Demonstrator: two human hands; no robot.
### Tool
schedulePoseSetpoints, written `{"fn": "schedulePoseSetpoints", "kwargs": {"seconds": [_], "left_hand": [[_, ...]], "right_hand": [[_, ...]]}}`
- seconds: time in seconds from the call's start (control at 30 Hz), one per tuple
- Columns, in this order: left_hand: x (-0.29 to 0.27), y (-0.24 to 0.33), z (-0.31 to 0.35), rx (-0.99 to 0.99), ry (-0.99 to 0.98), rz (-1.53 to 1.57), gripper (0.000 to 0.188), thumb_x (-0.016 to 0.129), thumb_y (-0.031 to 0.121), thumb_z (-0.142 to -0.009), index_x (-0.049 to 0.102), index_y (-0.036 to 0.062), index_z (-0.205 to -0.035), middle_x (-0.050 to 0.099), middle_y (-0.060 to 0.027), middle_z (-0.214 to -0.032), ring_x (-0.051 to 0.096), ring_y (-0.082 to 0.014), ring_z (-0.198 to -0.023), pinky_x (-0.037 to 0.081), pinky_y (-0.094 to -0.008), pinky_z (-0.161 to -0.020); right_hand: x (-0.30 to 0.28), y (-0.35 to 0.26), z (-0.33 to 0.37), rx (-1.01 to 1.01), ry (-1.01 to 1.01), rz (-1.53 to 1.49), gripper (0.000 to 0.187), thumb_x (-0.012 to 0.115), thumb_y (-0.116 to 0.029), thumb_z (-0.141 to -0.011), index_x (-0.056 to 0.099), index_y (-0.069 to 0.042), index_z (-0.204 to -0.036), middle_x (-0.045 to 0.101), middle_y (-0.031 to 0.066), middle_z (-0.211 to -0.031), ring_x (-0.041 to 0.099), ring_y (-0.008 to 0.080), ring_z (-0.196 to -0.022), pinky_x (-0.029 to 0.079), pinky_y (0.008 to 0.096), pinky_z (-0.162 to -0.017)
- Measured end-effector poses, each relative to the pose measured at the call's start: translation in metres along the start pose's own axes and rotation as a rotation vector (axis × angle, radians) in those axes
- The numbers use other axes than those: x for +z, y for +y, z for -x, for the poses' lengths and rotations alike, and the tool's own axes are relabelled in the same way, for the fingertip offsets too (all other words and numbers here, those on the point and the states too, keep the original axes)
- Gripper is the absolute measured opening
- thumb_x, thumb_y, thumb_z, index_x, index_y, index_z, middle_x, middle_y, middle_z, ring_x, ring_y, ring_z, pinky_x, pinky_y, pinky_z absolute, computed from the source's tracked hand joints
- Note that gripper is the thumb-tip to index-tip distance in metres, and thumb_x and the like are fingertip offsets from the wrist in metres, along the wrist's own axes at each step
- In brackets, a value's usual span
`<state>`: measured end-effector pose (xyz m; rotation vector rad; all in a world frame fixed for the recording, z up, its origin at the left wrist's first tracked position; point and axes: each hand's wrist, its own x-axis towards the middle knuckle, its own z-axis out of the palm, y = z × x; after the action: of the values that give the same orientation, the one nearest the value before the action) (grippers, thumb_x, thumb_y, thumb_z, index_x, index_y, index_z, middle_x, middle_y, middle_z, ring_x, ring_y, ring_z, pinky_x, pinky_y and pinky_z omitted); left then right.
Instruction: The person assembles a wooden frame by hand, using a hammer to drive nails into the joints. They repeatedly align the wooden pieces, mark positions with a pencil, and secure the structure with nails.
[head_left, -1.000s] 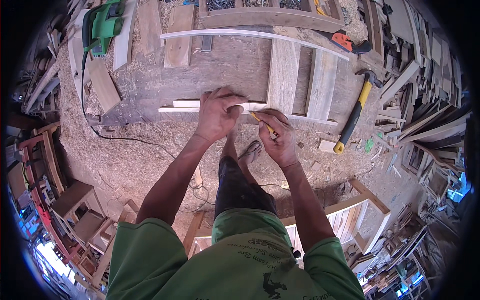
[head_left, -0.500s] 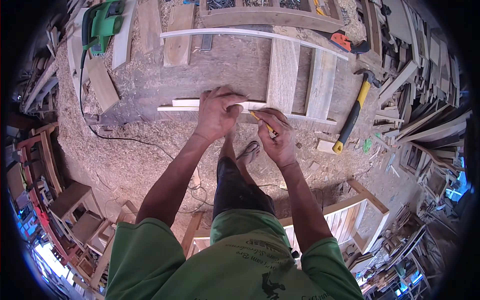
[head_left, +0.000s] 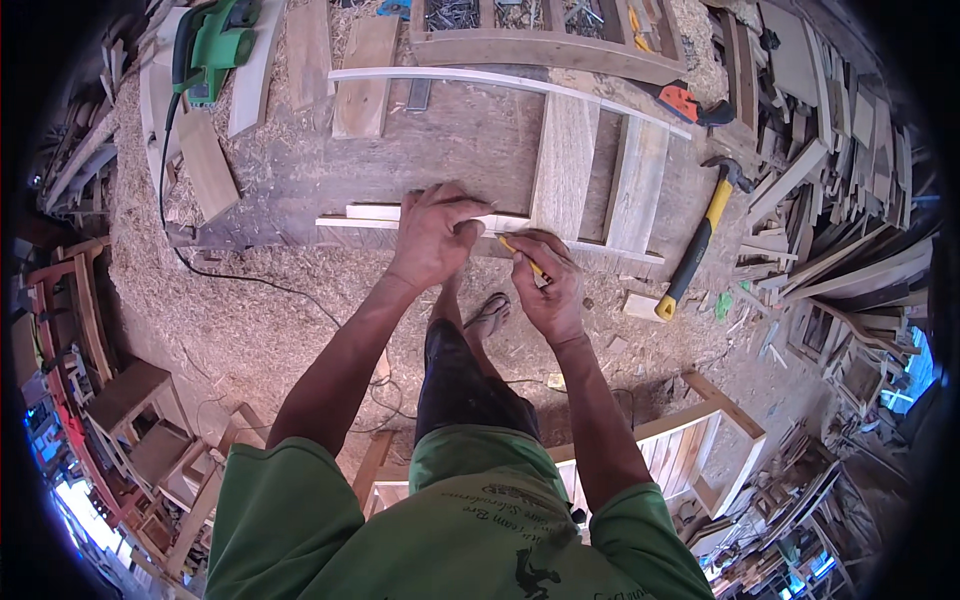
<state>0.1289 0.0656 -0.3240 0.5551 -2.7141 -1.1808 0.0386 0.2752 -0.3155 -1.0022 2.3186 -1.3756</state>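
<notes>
My right hand grips a yellow pencil (head_left: pixel 508 243), its tip down at the long pale rail (head_left: pixel 350 222) along the near edge of a worktop (head_left: pixel 465 135), as my left hand (head_left: pixel 435 230) lies across that rail and the short strip (head_left: pixel 372 211) just beyond it. My left fingers are bent over the wood; whether they pinch it or only press, I cannot tell.

Little differs from a second ago: the right hand (head_left: pixel 548 275) sits slightly nearer my body, though the whole scene has shifted with my head. The pencil stays by the rail and the left hand keeps its place, which suggests the work is held to this one spot. The short strip's right end reaches the wide slat (head_left: pixel 567 165); a second slat (head_left: pixel 637 185) stands apart to its right, both running toward the curved far rail (head_left: pixel 440 73).

At the far side, a wooden tray (head_left: pixel 540 52) is divided into compartments. Small metal pieces (head_left: pixel 453 14), apparently nails or screws, fill several; the rightmost holds something yellow (head_left: pixel 640 35), too small to identify. A hammer (head_left: pixel 697 243) lies to the right of the slats.
</notes>
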Motion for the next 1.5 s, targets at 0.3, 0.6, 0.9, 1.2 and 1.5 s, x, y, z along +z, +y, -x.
{"fn": "schedulePoseSetpoints", "kwargs": {"seconds": [0.3,0.6,0.9,1.2,1.5], "left_hand": [[-0.011,0.0,-0.002,0.045,-0.085,-0.005,0.036,0.076,0.017,-0.092,0.083,0.0182,-0.127,0.073,-0.0067,-0.123,0.063,-0.0297,-0.128,0.039,-0.0498,-0.113],[-0.021,0.008,0.012,0.162,-0.103,-0.057,0.044,0.073,0.012,-0.094,0.075,0.0105,-0.138,0.071,-0.0125,-0.13,0.062,-0.0368,-0.13,0.045,-0.0544,-0.11],[-0.048,0.008,-0.103,0.313,0.255,-0.314,0.058,0.074,0.006,-0.089,0.074,0.0169,-0.146,0.067,-0.0143,-0.139,0.062,-0.0382,-0.12,0.049,-0.0522,-0.104],[-0.037,0.0,-0.123,0.336,0.268,-0.445,0.063,0.073,0.007,-0.085,0.076,0.024,-0.145,0.065,-0.0097,-0.141,0.062,-0.0341,-0.123,0.049,-0.0484,-0.102],[-0.031,0.004,-0.129,0.308,0.264,-0.474,0.062,0.073,0.007,-0.082,0.078,0.0202,-0.143,0.066,-0.0083,-0.138,0.063,-0.0326,-0.121,0.049,-0.0486,-0.103]], "right_hand": [[-0.012,0.0,-0.006,0.087,-0.011,-0.14,0.025,0.071,-0.005,-0.101,0.08,-0.005,-0.124,0.079,0.0115,-0.113,0.074,0.0233,-0.103,0.058,0.0367,-0.091],[-0.041,-0.008,0.02,0.408,0.044,-0.392,0.025,0.066,-0.011,-0.112,0.075,0.0,-0.132,0.08,0.0114,-0.119,0.072,0.0164,-0.111,0.056,0.0308,-0.097],[-0.065,-0.019,-0.042,0.461,0.069,-0.377,0.022,0.067,-0.009,-0.111,0.077,0.0,-0.128,0.08,0.0084,-0.115,0.067,0.0102,-0.102,0.054,0.027,-0.089],[-0.076,-0.002,-0.139,0.375,0.115,-0.286,0.021,0.067,-0.008,-0.109,0.078,0.001,-0.125,0.08,0.0107,-0.109,0.07,0.0119,-0.098,0.055,0.0281,-0.088],[-0.063,0.01,-0.171,0.32,0.135,-0.294,0.021,0.068,-0.009,-0.109,0.078,-0.001,-0.126,0.082,0.013,-0.114,0.075,0.0149,-0.104,0.057,0.0299,-0.092]]}}
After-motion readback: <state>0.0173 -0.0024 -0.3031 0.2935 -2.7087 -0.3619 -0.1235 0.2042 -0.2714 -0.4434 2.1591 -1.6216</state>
